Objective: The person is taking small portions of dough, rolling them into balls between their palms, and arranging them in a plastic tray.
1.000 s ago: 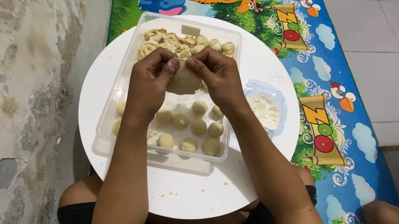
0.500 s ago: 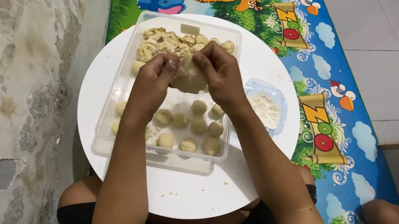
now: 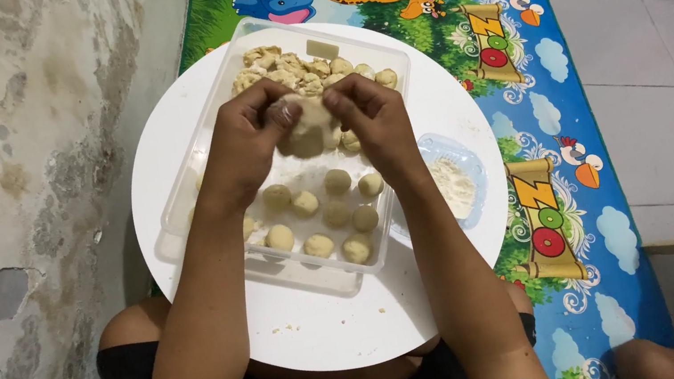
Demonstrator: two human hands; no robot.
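Two hands, left hand point(image 3: 244, 141), right hand point(image 3: 376, 120), dough lump point(image 3: 308, 129) pinched between

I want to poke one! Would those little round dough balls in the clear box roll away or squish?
Probably both. The dough balls look round, so a push may roll them along the clear box. They would likely dent too: the lump between the left hand and right hand looks soft.

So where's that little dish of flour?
The flour dish sits on the white table, on the person's right, touching the clear tray of dough balls, just beside the right forearm.
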